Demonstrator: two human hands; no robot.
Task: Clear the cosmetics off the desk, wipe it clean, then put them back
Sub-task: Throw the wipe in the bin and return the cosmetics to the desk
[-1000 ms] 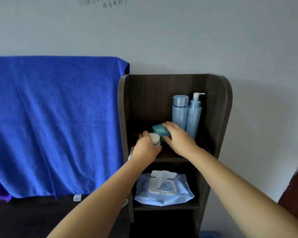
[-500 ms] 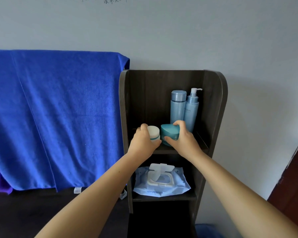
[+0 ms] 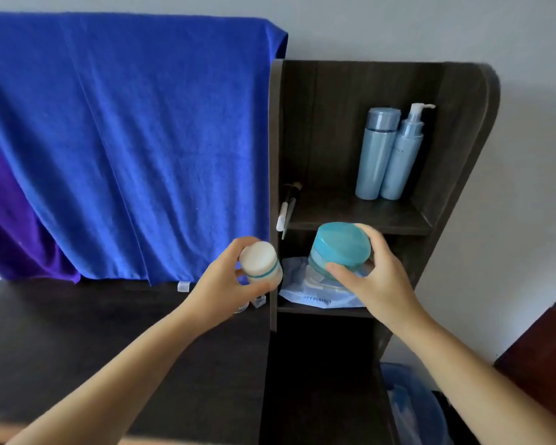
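Observation:
My left hand [image 3: 220, 292] grips a small white jar with a teal band [image 3: 260, 263], held in the air just left of the dark shelf unit [image 3: 456, 149]. My right hand [image 3: 377, 281] grips a wider teal-lidded jar [image 3: 339, 248] in front of the lower shelf. Two tall light-blue bottles, one capped [image 3: 377, 152] and one with a white pump [image 3: 403, 155], stand at the back right of the upper shelf. A brush and a white pen-like stick [image 3: 286, 207] lean at that shelf's left edge. The dark desk [image 3: 77, 342] lies below my left arm.
A pack of wet wipes [image 3: 318, 298] lies on the lower shelf behind my right hand. A large blue towel [image 3: 126, 139] hangs behind the desk, with purple cloth [image 3: 10, 226] at its left. A blue-lined bin [image 3: 411, 409] sits on the floor at lower right.
Both hands have lifted the two jars off the upper shelf and drawn them down and toward me. The view has dropped, and the desk top shows.

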